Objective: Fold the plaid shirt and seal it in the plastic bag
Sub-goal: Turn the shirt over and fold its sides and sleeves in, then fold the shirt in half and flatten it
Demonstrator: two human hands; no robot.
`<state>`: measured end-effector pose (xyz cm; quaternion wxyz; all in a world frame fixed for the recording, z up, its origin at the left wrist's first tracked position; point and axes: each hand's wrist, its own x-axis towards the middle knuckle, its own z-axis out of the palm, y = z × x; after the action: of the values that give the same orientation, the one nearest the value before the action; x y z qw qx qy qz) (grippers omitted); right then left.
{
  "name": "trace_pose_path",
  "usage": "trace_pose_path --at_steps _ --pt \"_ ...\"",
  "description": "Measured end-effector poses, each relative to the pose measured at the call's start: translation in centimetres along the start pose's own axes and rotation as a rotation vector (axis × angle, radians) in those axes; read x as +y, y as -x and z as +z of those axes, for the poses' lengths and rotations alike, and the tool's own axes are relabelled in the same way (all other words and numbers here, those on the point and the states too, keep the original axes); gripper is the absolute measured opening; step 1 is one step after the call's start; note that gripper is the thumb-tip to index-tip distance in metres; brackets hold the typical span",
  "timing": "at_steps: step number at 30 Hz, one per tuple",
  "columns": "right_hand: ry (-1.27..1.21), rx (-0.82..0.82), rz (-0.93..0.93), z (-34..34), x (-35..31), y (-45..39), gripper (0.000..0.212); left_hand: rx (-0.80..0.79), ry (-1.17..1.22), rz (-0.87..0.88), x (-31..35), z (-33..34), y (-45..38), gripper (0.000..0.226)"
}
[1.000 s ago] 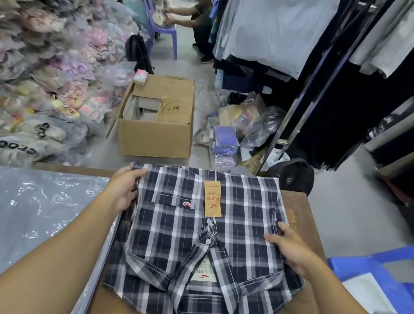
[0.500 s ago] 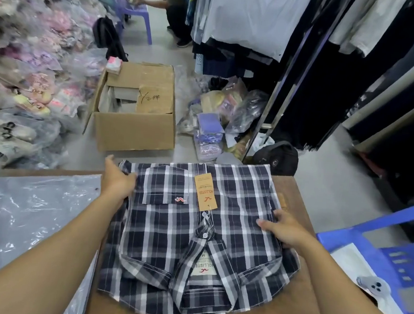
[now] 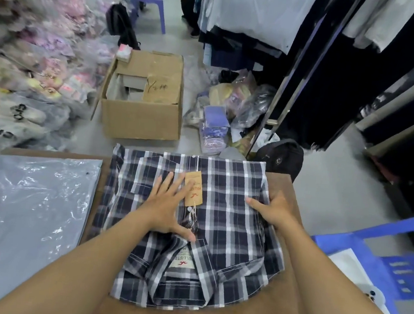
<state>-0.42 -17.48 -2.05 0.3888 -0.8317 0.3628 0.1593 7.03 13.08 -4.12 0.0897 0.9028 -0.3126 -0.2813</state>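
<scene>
The navy and white plaid shirt (image 3: 226,208) lies folded on a brown wooden table (image 3: 275,310), collar toward me, with a tan hang tag (image 3: 193,188) near its middle. My left hand (image 3: 169,208) rests flat on the shirt's chest with fingers spread, just left of the tag. My right hand (image 3: 275,209) presses the shirt's right edge, fingers curled over the fold. A clear plastic bag (image 3: 28,216) lies flat on the table to the shirt's left, empty.
Beyond the table stands an open cardboard box (image 3: 142,116) on the floor, with bagged goods (image 3: 28,66) piled at the left. Dark clothes hang on a rack (image 3: 334,67) at the right. A blue plastic chair (image 3: 379,259) is beside my right arm.
My left hand moved from the shirt's far left corner to its chest and now lies flat there. My right hand stayed at the right edge. The view tilted slightly.
</scene>
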Motion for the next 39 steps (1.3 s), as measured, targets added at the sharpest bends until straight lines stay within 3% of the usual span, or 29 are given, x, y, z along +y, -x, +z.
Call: trace_pose_path --at_steps 3,7,13,15,23,25,30,34,37,39 --pt "-0.004 -0.125 -0.035 -0.8 0.3 0.1 0.086 -0.049 -0.035 -0.026 0.6 -0.2 -0.3 0.152" --pt "-0.114 -0.334 -0.027 -2.7 0.5 1.5 0.085 -0.112 0.081 -0.024 1.4 -2.9 -0.3 0.148" --pt "-0.238 -0.316 -0.093 -5.4 0.7 1.9 0.091 -0.182 -0.056 -0.045 4.0 -1.0 0.1 0.158" --pt "-0.287 -0.324 -0.153 -5.7 -1.7 4.0 0.079 -0.168 -0.07 -0.064 4.4 -0.3 -0.2 0.158" --pt "-0.264 -0.444 -0.351 -0.8 -11.7 11.2 0.07 -0.12 -0.238 -0.074 4.3 -0.4 0.4 0.154" --pt "-0.243 -0.44 -0.377 1.4 -13.3 12.7 0.066 -0.081 -0.301 -0.076 3.8 0.0 0.9 0.144" --pt "-0.23 -0.341 -0.387 7.8 -16.0 13.7 0.061 0.032 -0.377 -0.194 1.4 -3.4 5.4 0.084" --pt "-0.333 -0.411 -0.297 12.6 -18.0 13.4 0.057 0.195 -0.067 -0.178 -3.3 -3.5 8.5 0.062" --pt "-0.253 -0.367 -0.299 15.7 -18.9 13.0 0.056 0.499 0.361 -0.161 -6.6 -2.7 9.0 0.033" --pt "-0.175 -0.321 -0.284 17.4 -19.1 12.5 0.053 0.666 0.605 -0.28 -7.9 -2.8 9.3 0.027"
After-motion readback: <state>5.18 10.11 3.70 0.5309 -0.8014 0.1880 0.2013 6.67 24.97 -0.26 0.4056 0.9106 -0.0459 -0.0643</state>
